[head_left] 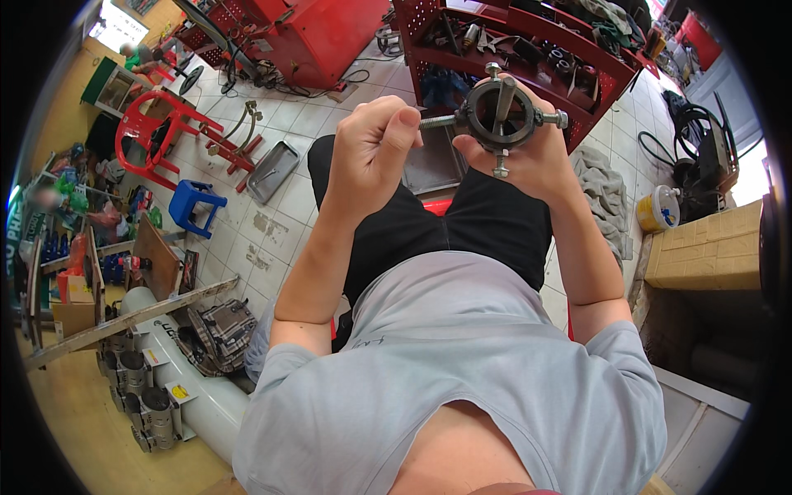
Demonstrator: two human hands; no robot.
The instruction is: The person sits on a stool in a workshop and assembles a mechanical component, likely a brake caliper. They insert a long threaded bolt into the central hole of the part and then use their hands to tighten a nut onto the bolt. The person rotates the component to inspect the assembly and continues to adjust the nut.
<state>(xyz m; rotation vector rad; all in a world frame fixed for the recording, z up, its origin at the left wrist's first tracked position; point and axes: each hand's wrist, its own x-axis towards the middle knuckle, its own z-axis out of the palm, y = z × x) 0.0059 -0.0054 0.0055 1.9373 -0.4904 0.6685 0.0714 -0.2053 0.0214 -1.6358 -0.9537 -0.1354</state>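
Two hands closed: right (528,153) grips metal ring tool (500,115), left (371,153) pinches its side bolt (436,122)

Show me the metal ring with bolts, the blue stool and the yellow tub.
Metal ring (477,124), head view: left side of the dark band.
Blue stool (196,198), head view: its seat top.
Yellow tub (657,209), head view: its side wall.

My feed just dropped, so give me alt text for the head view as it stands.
A seated person's right hand holds a dark metal ring with bolts through its rim, while the left hand pinches the bolt sticking out on its left side. Behind is a red tool rack; a blue stool stands on the tiled floor.
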